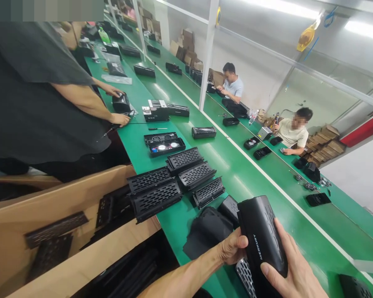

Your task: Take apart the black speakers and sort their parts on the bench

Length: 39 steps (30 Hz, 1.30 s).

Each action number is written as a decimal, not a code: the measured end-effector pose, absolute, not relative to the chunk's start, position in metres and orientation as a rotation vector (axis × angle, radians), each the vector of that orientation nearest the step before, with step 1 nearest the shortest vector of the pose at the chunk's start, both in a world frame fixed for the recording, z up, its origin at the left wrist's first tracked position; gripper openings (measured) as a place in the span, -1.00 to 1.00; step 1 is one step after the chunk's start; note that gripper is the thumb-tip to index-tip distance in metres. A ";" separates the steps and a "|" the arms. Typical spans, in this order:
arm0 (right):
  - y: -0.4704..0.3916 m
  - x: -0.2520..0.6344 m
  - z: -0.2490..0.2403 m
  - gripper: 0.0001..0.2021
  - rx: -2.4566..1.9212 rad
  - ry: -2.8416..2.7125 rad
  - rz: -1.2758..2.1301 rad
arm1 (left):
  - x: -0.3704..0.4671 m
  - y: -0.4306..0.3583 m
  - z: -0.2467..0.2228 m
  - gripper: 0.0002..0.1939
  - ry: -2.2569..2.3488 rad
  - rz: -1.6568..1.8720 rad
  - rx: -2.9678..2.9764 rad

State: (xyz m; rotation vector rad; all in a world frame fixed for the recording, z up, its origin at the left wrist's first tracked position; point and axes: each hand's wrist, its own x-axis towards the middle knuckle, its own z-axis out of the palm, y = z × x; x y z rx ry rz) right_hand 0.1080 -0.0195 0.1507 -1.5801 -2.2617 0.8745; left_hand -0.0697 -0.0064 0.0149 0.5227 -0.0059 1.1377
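Observation:
Both of my hands hold a black speaker housing (261,231), printed with "MERKURY" in pale letters, tilted above the green bench. My left hand (234,247) grips its left side, thumb and fingers closed at the edge. Round the right side and lower front wraps my right hand (294,265). Beneath the housing part of a perforated grille (245,275) shows. Dark sheets of fabric or foam (209,231) lie left of my left hand. Several black slotted grilles (195,174) are spread farther up the bench.
An opened speaker case (166,145) with round drivers lies beyond the grilles. Cardboard boxes (65,194) with black parts stand at the left. A co-worker's hand (120,120) is by a black housing upper left. Two seated people work across the green bench (257,194).

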 end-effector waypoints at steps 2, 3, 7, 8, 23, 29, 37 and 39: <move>-0.024 0.104 0.151 -0.08 -1.619 -2.309 0.832 | -0.069 -0.006 0.014 -0.09 0.024 1.139 0.520; -0.027 0.102 0.151 -0.10 -1.643 -2.333 0.821 | -0.069 -0.007 0.014 -0.08 0.035 1.138 0.517; -0.029 0.096 0.147 -0.10 -1.759 -2.331 0.806 | -0.064 -0.008 0.010 -0.10 0.084 1.136 0.504; -0.026 0.095 0.147 -0.09 -1.777 -2.315 0.816 | -0.062 -0.008 0.009 -0.10 0.101 1.136 0.497; -0.069 0.089 0.084 0.02 -1.457 -1.605 0.237 | -0.063 0.021 0.050 -0.06 0.297 1.295 0.551; -0.060 0.113 0.085 -0.24 -1.347 -1.568 0.135 | -0.086 0.046 0.054 0.02 0.342 1.154 0.796; -0.072 0.132 0.100 -0.32 -1.390 -1.609 0.250 | -0.156 0.093 0.113 0.25 0.467 0.883 1.686; -0.069 0.133 0.099 -0.34 -1.386 -1.617 0.245 | -0.153 0.091 0.117 0.18 0.489 0.945 1.707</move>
